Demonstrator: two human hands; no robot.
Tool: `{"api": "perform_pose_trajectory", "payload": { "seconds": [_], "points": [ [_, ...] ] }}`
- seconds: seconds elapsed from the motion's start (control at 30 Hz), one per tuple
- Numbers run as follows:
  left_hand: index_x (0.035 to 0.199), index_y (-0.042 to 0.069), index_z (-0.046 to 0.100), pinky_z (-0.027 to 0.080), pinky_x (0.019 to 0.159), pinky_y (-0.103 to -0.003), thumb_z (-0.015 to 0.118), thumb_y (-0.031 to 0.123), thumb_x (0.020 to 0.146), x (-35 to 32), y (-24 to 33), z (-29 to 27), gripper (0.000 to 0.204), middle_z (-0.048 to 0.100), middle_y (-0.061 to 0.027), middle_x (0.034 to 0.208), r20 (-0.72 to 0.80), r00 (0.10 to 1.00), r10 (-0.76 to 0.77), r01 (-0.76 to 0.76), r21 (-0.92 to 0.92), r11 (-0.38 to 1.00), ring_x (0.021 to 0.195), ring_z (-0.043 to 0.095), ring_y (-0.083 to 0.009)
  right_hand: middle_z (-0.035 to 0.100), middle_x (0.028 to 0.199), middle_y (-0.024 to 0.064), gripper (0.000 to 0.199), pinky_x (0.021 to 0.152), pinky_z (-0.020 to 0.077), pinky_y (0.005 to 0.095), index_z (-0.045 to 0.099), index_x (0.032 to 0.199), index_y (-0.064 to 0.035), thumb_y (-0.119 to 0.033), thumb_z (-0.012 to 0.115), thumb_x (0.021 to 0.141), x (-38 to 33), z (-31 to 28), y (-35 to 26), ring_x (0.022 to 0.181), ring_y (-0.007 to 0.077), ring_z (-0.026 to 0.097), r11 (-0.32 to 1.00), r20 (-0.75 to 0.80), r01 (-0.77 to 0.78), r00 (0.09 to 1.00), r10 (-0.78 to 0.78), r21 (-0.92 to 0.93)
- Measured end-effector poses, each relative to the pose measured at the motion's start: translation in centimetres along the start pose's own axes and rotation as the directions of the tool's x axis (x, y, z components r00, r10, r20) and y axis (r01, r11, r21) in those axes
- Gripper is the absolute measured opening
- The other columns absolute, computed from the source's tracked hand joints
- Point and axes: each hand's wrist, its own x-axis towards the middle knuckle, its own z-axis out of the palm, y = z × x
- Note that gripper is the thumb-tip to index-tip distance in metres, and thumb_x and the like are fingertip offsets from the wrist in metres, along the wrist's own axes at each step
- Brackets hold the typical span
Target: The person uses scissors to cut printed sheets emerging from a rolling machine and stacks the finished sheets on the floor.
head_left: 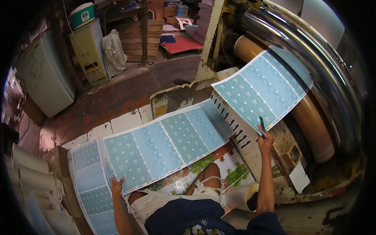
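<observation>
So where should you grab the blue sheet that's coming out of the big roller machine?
Probably by its bare lower edge, coming from below on the person's side. The blue printed sheet slopes down off the roller and that corner hangs free, right where the right hand is reaching with a small dark tool. The upper end sits against the machine. The left hand holds another sheet.

Large pale-blue printed paper sheet [168,145]: smooth, faint sheen, thin and limp. Above it, a second blue printed paper sheet [264,88], same finish, lies against a polished steel machine roller [313,58], glossy and mirror-bright. Under that roller, a tan drum [313,121], matt. Left of the large sheet, worn plank floor [117,102], rough and scuffed.
</observation>
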Motion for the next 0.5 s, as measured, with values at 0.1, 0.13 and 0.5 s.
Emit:
{"api": "perform_pose_trajectory", "payload": {
  "seconds": [0.1,0.13,0.5],
  "points": [
    [0.121,-0.001,0.057,0.046,0.087,-0.029,0.069,0.004,0.086,2.8,-2.7,5.1,0.037,0.064,-0.0037,0.109,-0.021,0.998,-0.059,0.059,0.007,0.998,0.098,0.057,-0.0153,0.074,0.092,0.012,0.039,0.05,0.0451,0.0275,0.069,0.115,-0.0026,0.006,0.055,0.08,-3.7,2.0,-2.0,0.055,0.0096,0.057,0.999,-0.033,-0.036,0.999,0.036,0.014],
    [0.121,-0.001,0.057,0.046,0.087,-0.029,0.069,0.004,0.086,3.7,-3.4,6.2,0.037,0.064,-0.0037,0.109,-0.013,0.998,-0.063,0.063,0.002,0.998,0.098,0.057,-0.0153,0.073,0.093,0.0123,0.038,0.05,0.0455,0.0279,0.07,0.114,-0.0024,0.006,0.056,0.08,-4.7,2.5,-2.4,0.055,0.0101,0.058,0.99,-0.074,-0.085,0.993,0.094,0.115],
    [0.153,0.015,0.025,0.05,0.088,-0.039,0.08,0.02,0.071,3.0,2.4,9.7,0.099,0.059,-0.0153,0.118,-0.171,0.911,0.376,-0.209,0.594,0.777,0.099,0.061,-0.0289,0.072,0.092,0.0085,0.037,0.041,0.0384,0.0233,0.069,0.114,0.0009,-0.025,0.073,0.088,-6.9,5.9,-6.3,0.049,0.0074,0.055,0.775,0.149,-0.489,0.869,0.471,0.4]
  ]
}}
